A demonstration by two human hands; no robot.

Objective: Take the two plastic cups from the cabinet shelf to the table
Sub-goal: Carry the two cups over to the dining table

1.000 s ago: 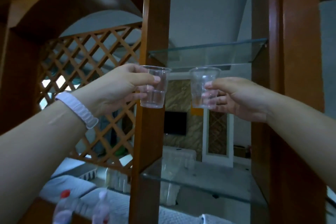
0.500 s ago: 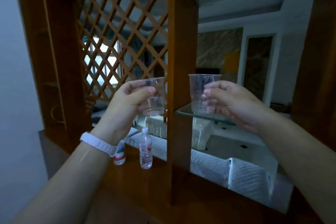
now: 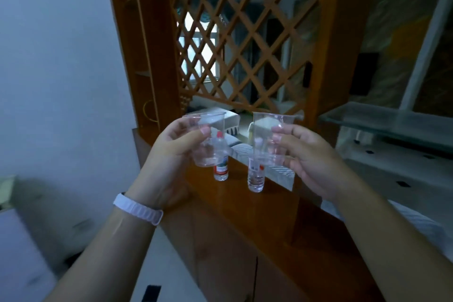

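Observation:
My left hand (image 3: 169, 159), with a white band on its wrist, grips a clear plastic cup (image 3: 208, 140) upright by its side. My right hand (image 3: 311, 162) grips a second clear plastic cup (image 3: 268, 140), also upright. Both cups hang in the air side by side, apart from each other, above the wooden cabinet counter (image 3: 257, 216). The glass cabinet shelf (image 3: 382, 117) lies to the right, behind my right hand. No table is in view.
Two small water bottles, one with a red cap (image 3: 220, 164) and one seen through the right cup (image 3: 256, 176), stand on the counter below the cups. A wooden lattice panel (image 3: 240, 37) and posts rise behind. A pale wall (image 3: 61, 68) is at left.
My view has dropped and swung left. Both hands carried the cups down and away from the glass shelf, now over the counter and bottles.

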